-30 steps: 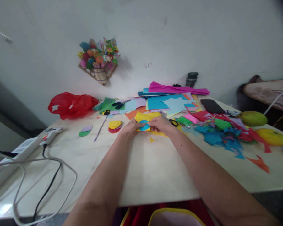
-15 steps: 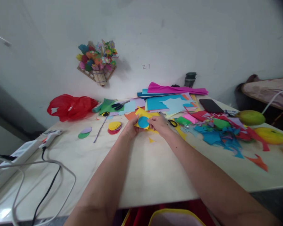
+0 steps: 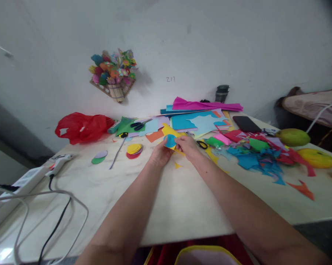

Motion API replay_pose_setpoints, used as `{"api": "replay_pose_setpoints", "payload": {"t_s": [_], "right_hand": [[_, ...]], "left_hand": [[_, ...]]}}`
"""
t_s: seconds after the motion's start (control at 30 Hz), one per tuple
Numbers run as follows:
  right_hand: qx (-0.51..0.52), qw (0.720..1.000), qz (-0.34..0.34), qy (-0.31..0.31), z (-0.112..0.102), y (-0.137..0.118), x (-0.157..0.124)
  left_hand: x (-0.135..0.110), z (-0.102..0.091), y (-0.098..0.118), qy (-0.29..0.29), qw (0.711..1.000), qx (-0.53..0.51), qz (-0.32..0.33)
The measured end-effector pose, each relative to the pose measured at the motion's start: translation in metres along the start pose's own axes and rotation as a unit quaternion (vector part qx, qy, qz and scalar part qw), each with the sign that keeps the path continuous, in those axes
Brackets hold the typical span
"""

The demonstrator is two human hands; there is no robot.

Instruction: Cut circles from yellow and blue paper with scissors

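Note:
My left hand [image 3: 160, 155] and my right hand [image 3: 187, 145] meet over the middle of the table, fingers pinched. Between them they hold a yellow paper sheet [image 3: 168, 130] with a blue paper circle [image 3: 170, 140] laid against it, lifted a little off the table. A small yellow scrap [image 3: 178, 165] lies on the table just below the hands. A stack of cut paper circles [image 3: 134, 149], yellow on top, sits to the left of my left hand.
Coloured paper sheets [image 3: 199, 119], scissors [image 3: 139, 124] and a phone [image 3: 246, 124] lie at the back. Paper scraps [image 3: 261, 158] and fruit [image 3: 293, 137] fill the right side. A red bag [image 3: 81, 126], power strip [image 3: 26, 176] and cables [image 3: 55, 213] occupy the left.
Both hands have lifted the yellow sheet and blue circle off the table and tilted them up; the blue circle now shows more fully.

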State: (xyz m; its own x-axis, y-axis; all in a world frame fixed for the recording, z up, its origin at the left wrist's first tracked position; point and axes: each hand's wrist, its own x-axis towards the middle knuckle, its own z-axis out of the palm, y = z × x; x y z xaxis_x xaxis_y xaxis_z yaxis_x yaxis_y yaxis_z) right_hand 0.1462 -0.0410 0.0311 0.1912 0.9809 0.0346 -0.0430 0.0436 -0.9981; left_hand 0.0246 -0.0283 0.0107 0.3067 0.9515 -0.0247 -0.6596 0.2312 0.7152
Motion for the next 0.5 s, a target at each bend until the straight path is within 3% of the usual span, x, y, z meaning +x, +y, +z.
{"api": "replay_pose_setpoints", "payload": {"t_s": [0.33,0.5], "right_hand": [[-0.036,0.999,-0.010,-0.005,0.001,0.000,-0.002],[-0.180,0.983,-0.009,-0.042,-0.011,-0.008,0.002]], "left_hand": [[0.004,0.009,-0.013,0.106,0.992,0.026,0.064],[0.006,0.008,-0.014,0.143,0.984,0.053,0.097]]}}
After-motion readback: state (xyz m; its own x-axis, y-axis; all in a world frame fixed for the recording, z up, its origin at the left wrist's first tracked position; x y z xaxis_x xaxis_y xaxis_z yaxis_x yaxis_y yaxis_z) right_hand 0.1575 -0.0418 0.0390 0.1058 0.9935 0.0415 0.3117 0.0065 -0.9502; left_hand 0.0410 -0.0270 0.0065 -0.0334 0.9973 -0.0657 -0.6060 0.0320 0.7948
